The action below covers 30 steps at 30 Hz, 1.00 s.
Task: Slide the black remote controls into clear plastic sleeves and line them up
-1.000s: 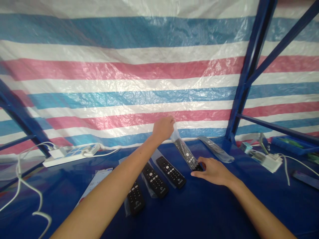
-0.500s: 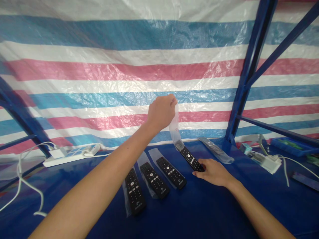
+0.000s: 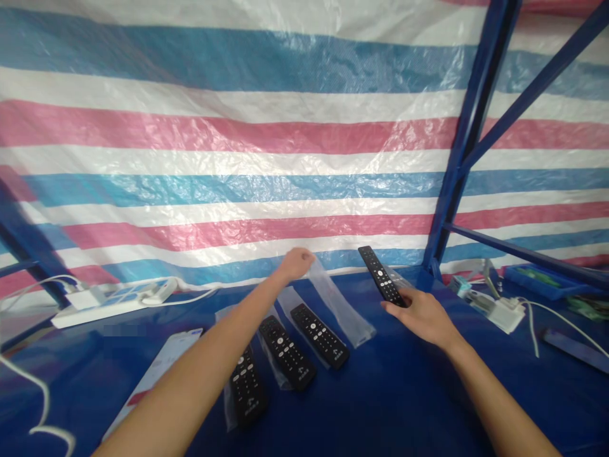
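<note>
Nearest, three black remotes sit in a row on the glossy blue table (image 3: 380,406): near-left remote (image 3: 246,388), middle remote (image 3: 286,343), far-right remote (image 3: 319,327), each lying on or half in a clear sleeve, rubber buttons up. A white leaflet (image 3: 157,374) lies flat to their left.

Further out, your right hand (image 3: 425,315) pinches the near end of a bare remote (image 3: 382,284) between thumb and fingers, its far end tilted up off the table. Risk: that grip is at one tip only, so the smooth hard plastic body could pivot and drop onto the table or onto the bagged remote (image 3: 399,279) just behind it.

Your left hand (image 3: 295,262) has its fingers closed, pinching the far end of an empty clear bag (image 3: 340,304), which droops to the table just right of the row. It's thin, slick, crinkly film; it could slip from the pinch or drag across the far-right remote.

Far left: white power strip (image 3: 109,301) with cables. Far right: another white power strip (image 3: 499,311). Behind, a striped woven tarp (image 3: 238,158) and blue steel frame (image 3: 469,133).
</note>
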Tool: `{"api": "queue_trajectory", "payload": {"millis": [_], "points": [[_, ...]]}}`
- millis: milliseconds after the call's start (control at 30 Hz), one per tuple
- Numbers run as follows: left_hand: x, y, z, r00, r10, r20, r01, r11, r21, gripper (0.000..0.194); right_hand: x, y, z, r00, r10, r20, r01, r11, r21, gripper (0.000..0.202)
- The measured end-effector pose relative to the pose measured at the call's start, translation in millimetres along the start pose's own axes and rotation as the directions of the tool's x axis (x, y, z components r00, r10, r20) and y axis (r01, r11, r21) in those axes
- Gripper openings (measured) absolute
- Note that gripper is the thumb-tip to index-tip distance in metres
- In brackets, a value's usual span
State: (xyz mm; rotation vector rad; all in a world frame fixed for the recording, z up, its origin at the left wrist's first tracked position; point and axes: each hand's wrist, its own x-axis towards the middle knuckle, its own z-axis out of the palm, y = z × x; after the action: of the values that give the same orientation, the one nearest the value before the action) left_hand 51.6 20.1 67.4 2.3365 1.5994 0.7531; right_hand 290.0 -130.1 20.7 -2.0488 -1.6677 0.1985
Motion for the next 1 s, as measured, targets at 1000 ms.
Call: {"api": "queue_trajectory", "payload": {"millis": [1000], "points": [[-23.8, -7.3, 52.0, 0.999, 0.031, 0.008, -0.032, 0.943, 0.332, 0.028, 27.1, 42.3, 7.4, 0.980, 0.168, 0.105, -0.101, 0.880, -0.465, 0.030]]}}
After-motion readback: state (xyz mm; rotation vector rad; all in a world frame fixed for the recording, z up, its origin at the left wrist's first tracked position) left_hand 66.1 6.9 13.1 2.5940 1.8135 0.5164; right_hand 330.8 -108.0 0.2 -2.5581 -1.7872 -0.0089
